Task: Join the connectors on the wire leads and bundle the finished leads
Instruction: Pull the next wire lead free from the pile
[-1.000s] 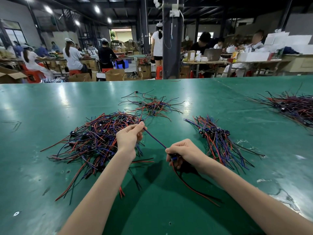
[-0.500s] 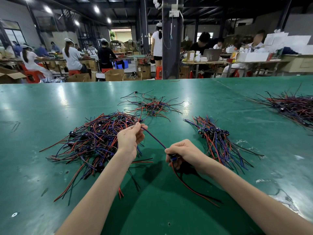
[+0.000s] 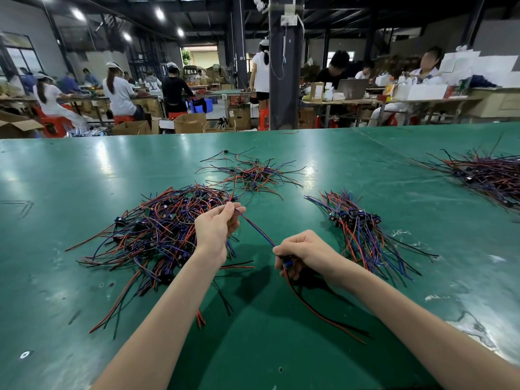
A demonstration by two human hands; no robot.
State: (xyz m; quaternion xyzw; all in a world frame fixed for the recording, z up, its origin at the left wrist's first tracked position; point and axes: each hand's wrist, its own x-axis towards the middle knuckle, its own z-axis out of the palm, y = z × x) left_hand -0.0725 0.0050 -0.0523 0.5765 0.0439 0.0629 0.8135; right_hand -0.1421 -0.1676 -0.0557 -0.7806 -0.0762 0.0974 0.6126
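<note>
Left hand (image 3: 215, 229), fingers curled, thumb and fingertips pinching one end of a thin blue-and-red wire lead (image 3: 254, 229). Right hand (image 3: 306, 253) at 4 o'clock from it, closed in a fist round the lead's other end and round a small dark-blue plastic connector (image 3: 287, 263) that peeps out under the knuckles. Lead stretched almost straight between the two hands, just above a glossy green worktable (image 3: 84, 170). From under the right fist, a red-and-black wire pair (image 3: 318, 311) trailing toward 5 o'clock across the table.

At 9 o'clock of the left hand, right beside the wrist: a large tangled heap of loose red, blue and black leads (image 3: 157, 226). At 12 o'clock, a smaller scattered heap of leads (image 3: 250, 173). At 3 o'clock of the right hand, near but apart: a tidier sheaf of leads with connectors lined up (image 3: 357, 229), probably the finished ones. Far off at 2 o'clock, another dark heap of leads (image 3: 489, 173).

Likely stage: connector being seated or tested with a pull; mating hidden inside the fist, so impossible to confirm.

Possible trouble:
- Too hard a pull, drawing the thin wire from its crimp or parting a half-seated joint.
- Too light a pinch, letting the end slip free.
- Trailing wires snagging stray leads from the big heap and dragging them along into the sheaf.
</note>
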